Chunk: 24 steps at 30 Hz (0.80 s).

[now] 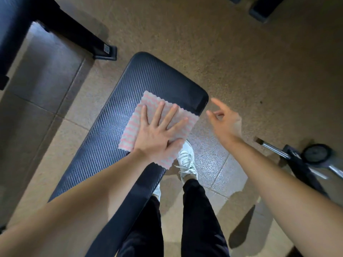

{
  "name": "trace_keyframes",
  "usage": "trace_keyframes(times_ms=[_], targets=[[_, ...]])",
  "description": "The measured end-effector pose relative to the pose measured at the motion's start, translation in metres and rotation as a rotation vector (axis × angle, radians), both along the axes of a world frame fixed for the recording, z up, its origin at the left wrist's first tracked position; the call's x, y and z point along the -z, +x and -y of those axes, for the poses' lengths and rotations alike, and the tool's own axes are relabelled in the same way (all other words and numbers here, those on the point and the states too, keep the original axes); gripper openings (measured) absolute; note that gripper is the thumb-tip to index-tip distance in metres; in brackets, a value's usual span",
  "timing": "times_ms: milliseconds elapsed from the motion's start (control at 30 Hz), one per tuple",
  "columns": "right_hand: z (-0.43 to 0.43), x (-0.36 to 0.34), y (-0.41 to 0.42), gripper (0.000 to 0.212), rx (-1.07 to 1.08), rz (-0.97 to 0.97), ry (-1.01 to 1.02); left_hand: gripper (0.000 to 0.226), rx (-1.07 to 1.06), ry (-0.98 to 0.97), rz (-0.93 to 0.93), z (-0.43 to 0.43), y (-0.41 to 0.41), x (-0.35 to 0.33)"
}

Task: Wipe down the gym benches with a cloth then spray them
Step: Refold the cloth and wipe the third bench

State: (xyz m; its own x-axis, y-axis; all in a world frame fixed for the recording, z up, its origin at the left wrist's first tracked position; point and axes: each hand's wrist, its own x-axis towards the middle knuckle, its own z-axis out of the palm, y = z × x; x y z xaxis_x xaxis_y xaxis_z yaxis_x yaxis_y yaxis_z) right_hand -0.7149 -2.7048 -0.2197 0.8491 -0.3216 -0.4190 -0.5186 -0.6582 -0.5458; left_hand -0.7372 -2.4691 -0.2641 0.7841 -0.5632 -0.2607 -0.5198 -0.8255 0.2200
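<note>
**Left hand flat on cloth, mid-bench; right hand free**

Far left: dark machine frame (61, 25) runs diagonally from the top corner, and its foot (105, 52) sits on the floor (241, 52) near the head end of the bench. Grey-beige tiles show under and beside it.

Centre-left: the bench (104, 130) is a long black pad with a ribbed texture. It lies diagonally, with its rounded end toward the top and its near end passing under the left forearm.

On the bench: the cloth (150, 101) is pink and white with a zigzag pattern and wavy edges. It is spread flat on the pad toward the rounded end. Its right and lower corners hang slightly past the pad's right edge.

The left hand (157, 134) presses palm-down on the middle of the cloth. Its grip is flat, with the fingers straight and spread apart and nothing pinched.

Below the cloth: a white laced shoe (186, 162) stands on the floor just beside the bench's right edge. Dark trousers (200, 210) show below it.

Right of the bench: the right hand (226, 123) is in the air, just beside the pad's right edge and touching nothing. Its grip is loose, with the fingers slightly curled and apart, and it holds nothing. The hand is a bit blurred.

Far right: a metal bar (272, 150) on a dark stand lies on the floor, well apart from the bench. Dark equipment feet (263, 10) sit at the top right.
</note>
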Motion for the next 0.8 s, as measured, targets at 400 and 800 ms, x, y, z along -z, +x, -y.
trace_keyframes(times_ms=[400, 800], targets=[[-0.006, 0.024, 0.020, 0.049, 0.136, -0.057, 0.279, 0.066, -0.546, 0.123, -0.021, 0.002, 0.129, -0.008], [0.025, 0.015, 0.003, 0.042, 0.468, -0.080, 0.371, 0.069, -0.229, 0.040, -0.074, 0.097, 0.060, -0.009]])
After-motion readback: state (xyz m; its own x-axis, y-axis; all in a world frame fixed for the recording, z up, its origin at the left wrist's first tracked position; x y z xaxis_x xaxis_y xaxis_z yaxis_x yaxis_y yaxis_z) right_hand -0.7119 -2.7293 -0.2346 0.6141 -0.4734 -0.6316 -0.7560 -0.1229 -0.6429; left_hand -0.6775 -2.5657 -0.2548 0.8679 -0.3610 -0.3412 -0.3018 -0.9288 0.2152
